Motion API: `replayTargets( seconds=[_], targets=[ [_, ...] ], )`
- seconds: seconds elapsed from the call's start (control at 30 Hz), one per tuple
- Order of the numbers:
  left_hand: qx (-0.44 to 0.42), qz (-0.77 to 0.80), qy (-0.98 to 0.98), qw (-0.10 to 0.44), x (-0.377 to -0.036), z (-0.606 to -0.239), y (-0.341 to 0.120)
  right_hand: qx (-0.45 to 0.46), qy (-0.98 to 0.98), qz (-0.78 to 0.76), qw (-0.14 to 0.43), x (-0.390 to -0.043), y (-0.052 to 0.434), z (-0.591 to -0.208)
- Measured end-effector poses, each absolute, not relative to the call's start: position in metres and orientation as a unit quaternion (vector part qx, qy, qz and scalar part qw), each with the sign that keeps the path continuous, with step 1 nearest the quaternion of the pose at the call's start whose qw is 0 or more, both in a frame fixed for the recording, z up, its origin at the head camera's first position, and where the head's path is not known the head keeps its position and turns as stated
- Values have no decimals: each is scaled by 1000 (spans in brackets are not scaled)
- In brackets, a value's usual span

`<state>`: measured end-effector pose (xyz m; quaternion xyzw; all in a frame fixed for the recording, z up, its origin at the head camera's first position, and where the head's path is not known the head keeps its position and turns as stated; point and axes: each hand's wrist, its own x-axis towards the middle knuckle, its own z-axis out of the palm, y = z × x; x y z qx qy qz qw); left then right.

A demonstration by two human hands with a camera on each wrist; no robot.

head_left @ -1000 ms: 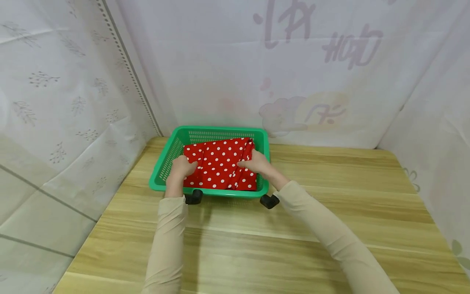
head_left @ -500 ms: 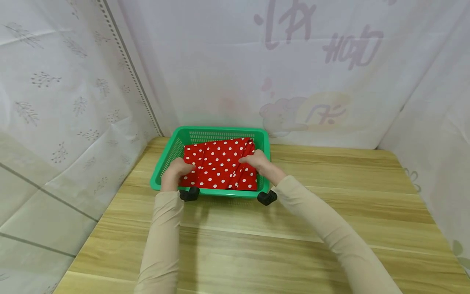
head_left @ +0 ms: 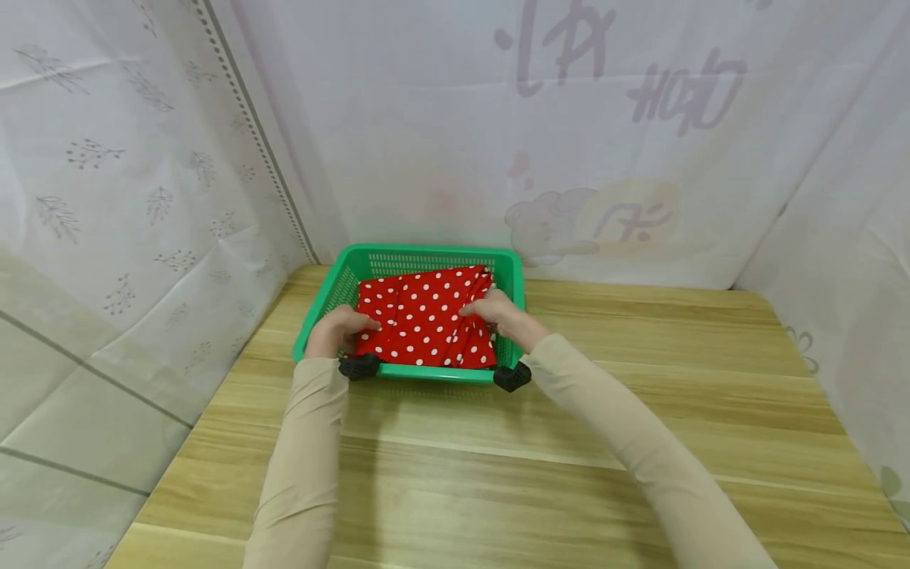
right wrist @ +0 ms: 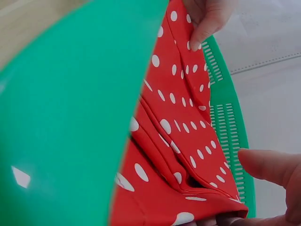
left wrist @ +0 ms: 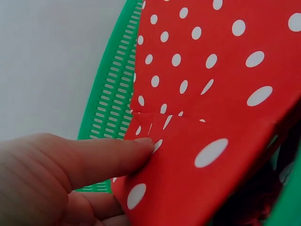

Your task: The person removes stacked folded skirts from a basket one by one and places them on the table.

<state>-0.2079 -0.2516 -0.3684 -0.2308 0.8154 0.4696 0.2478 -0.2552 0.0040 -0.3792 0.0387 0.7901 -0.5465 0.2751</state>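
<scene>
A folded red cloth with white polka dots (head_left: 426, 320) lies in a green plastic basket (head_left: 434, 251). At its left edge my left hand (head_left: 340, 328) pinches the fabric. In the left wrist view the thumb (left wrist: 113, 155) presses on top while the other fingers go under the edge. My right hand (head_left: 501, 310) holds the cloth's right side. The right wrist view shows fingertips tucked beneath the fabric edge and the right thumb (right wrist: 265, 162) raised above it. Much of the right fingers is hidden under the cloth.
The basket stands on a wood-grain table (head_left: 441, 490), near the back edge. White printed curtains (head_left: 398, 142) hang behind and at both sides. Black wrist cameras (head_left: 513, 377) overlap the basket's front rim.
My left hand has shifted slightly left and settled its pinch at the cloth's left edge. My right hand has moved only a little, and the cloth's right edge has creased slightly.
</scene>
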Motion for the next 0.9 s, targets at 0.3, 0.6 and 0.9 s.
replayTargets(
  seconds=[0.3,0.6,0.9],
  targets=[
    [-222,520,787,246,-212,-370,-253,38,788,-535,301,-257,1,-377],
    [-214,553,767,244,-215,-374,-256,35,777,-553,298,-263,-2,-381],
    [-227,547,773,228,-218,-376,-260,42,768,-571,285,-266,-2,-383]
  ],
)
